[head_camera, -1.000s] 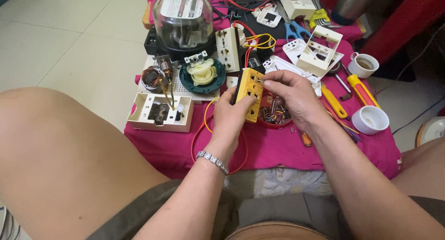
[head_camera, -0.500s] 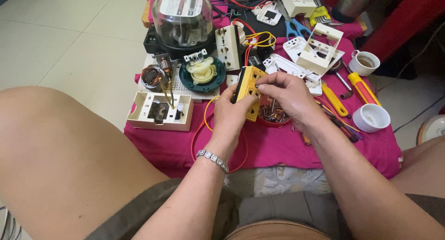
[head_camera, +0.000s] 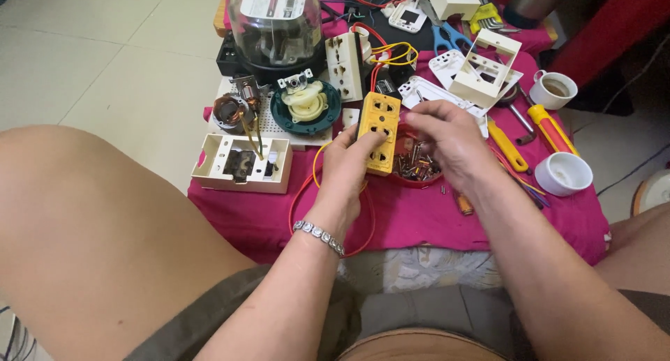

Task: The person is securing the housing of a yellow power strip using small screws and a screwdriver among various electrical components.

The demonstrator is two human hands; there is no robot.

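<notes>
Pink cloth (head_camera: pixel 419 221): yellow socket strip (head_camera: pixel 377 132) lengthwise away, face up.

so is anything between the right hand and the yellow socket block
Nothing visible. The left hand holds the yellow socket block upright, and the right hand sits right beside its upper edge, above the red dish of screws.

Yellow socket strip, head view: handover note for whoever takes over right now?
Left hand: grips the yellow socket strip upright over the pink cloth.
Right hand: fingertips at the strip's upper right edge, above the red dish of screws; I can't tell if it pinches a screw.
Yellow screwdrivers lie to the right, untouched.
Done or left: not clear from this view.
</notes>
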